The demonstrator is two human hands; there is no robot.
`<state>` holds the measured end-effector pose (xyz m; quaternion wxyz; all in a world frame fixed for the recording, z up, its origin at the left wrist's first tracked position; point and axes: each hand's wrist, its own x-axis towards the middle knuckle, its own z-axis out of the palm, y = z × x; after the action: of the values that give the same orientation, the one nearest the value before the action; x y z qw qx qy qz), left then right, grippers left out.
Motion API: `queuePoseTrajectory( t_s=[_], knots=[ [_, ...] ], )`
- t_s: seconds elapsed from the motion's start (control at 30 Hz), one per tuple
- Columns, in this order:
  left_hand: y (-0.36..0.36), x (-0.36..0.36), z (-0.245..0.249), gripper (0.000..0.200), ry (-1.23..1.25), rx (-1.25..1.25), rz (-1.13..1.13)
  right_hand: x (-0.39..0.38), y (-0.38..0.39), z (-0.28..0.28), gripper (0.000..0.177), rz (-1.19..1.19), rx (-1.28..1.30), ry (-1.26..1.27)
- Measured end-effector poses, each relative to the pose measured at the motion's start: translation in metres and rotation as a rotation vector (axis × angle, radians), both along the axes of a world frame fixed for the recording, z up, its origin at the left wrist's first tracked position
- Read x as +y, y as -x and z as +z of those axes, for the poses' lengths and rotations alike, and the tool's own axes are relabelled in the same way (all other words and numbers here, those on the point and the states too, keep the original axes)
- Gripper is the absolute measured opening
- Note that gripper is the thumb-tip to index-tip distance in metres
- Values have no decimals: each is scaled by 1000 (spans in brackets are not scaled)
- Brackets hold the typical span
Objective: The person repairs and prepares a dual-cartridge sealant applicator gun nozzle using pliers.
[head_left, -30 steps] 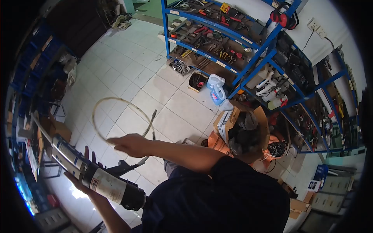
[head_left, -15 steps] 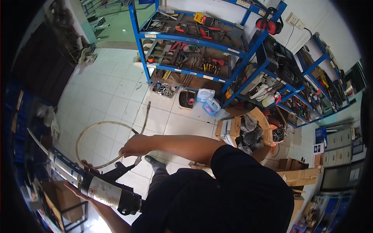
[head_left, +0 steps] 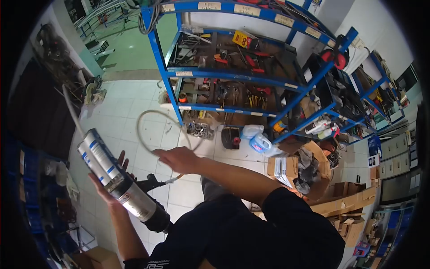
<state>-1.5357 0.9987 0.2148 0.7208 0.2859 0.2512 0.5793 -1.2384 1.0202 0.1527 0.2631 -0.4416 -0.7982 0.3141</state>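
Note:
A pneumatic cartridge gun [head_left: 139, 206] slants across the lower left, its rear end by my shirt. Twin white and blue cartridges [head_left: 99, 157] sit at its front, with a long pale nozzle [head_left: 71, 107] pointing up and away. My left hand [head_left: 106, 188] cradles the gun from below around the cartridges, fingers showing on the far side. The black handle [head_left: 148, 183] sticks out to the right and is not gripped. A looped pale air hose [head_left: 142, 122] runs through my right hand [head_left: 179, 159], whose fingers are curled round it. A hose fitting [head_left: 171, 180] joins the handle.
A blue tool rack [head_left: 233, 76] with pliers and other hand tools stands ahead. On the floor before it are blue jugs [head_left: 260, 142], a black bin [head_left: 230, 138] and an open cardboard box [head_left: 320, 170] with black bags. Blue shelving [head_left: 27, 179] lines the left.
The gun and my left hand have swung up, so the nozzle points further forward. My right hand has shifted right with the hose, whose loop sits higher. The view has tilted towards the rack.

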Motion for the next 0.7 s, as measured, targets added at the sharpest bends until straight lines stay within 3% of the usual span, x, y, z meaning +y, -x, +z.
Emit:
queuePoseTrajectory(
  t_s=[0.07,0.13,0.2,0.33,0.37,0.6,0.7],
  knots=[
    [-10,50,-10,104,3,-38,-55,46,13,-10,40,128,120,-170],
    [-31,93,1,100,-65,-9,-107,84,13,-1,40,267,112,-82],
    [-55,133,13,96,-139,5,47,118,2,7,37,319,-50,-44],
    [-54,193,17,93,-167,-21,88,179,-31,-17,40,451,-95,71],
    [-48,204,19,94,-160,7,-47,188,-35,-28,40,428,-51,65],
    [-62,256,12,91,-100,39,209,214,-56,-61,33,319,-9,119],
    [-66,273,14,89,-101,42,183,216,-65,-73,33,280,50,87]
  ],
)
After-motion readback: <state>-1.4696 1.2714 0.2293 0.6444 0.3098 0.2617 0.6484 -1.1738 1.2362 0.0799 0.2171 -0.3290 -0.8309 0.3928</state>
